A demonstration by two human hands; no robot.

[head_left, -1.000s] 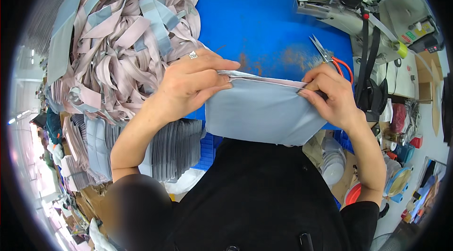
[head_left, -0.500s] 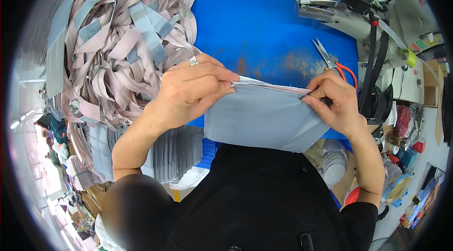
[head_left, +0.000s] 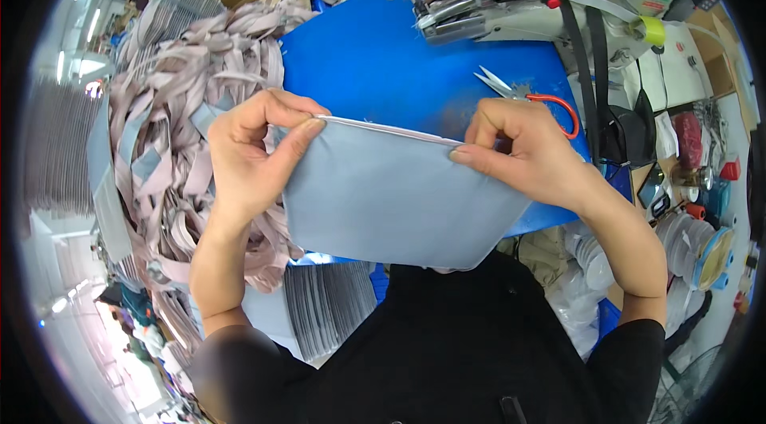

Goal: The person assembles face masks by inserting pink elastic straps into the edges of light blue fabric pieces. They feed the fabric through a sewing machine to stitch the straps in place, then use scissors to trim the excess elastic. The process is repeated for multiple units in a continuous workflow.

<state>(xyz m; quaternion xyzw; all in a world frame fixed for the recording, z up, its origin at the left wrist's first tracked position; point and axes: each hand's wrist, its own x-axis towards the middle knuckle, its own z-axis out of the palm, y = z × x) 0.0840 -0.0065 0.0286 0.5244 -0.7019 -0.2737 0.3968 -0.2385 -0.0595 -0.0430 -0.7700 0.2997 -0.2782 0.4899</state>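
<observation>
A light blue-grey fabric piece (head_left: pixel 391 193) hangs between my hands in front of my chest, its upper edge pulled taut. A thin white and pinkish layer shows along that edge. My left hand (head_left: pixel 259 153) pinches the upper left corner between thumb and fingers. At the other end of the same edge, my right hand (head_left: pixel 523 149) grips the cloth with thumb and curled fingers. Scissors with red handles (head_left: pixel 570 109) lie on the blue tabletop (head_left: pixel 375 57), just beyond my right hand.
A big heap of pink and blue-grey fabric strips (head_left: pixel 179 145) covers the left side. Sewing machine parts (head_left: pixel 495 17) stand at the back right. Stacked grey fabric pieces (head_left: pixel 331 308) sit below the table edge. White spools or rolls (head_left: pixel 590 264) are at lower right.
The view has tilted and shifted, bringing more of the background in. My hands have moved farther apart, and the fabric's face is spread wider toward me. Both hands keep hold of it.
</observation>
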